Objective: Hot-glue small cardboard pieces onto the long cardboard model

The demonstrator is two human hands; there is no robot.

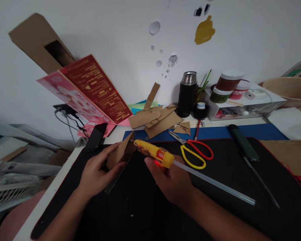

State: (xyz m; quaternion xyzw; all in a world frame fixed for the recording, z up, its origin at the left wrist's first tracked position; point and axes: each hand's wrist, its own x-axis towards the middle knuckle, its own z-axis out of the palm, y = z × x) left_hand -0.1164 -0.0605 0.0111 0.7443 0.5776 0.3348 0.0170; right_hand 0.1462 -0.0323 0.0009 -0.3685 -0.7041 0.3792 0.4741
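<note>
My left hand (pixel 97 170) is closed round a folded brown cardboard piece (pixel 120 151), thumb on its near side and fingers on its far side. A yellow glue gun (pixel 152 150) is gripped in my right hand (pixel 174 180), its nozzle pointing left at the upper right edge of the cardboard. Whether the tip touches the cardboard, I cannot tell. A long translucent glue stick (pixel 215 182) sticks out of the gun's back end, and a red light glows under its body. Most of my right fingers are hidden behind the gun.
Scissors with red and yellow handles (pixel 194 160) lie right of the gun, before cardboard scraps (pixel 163 122). A dark-handled pointed tool (pixel 244 144) lies on the black mat (pixel 145 214). Behind stand a black flask (pixel 187 97) and paint jars (pixel 228 82); a phone (pixel 96 136) lies at left.
</note>
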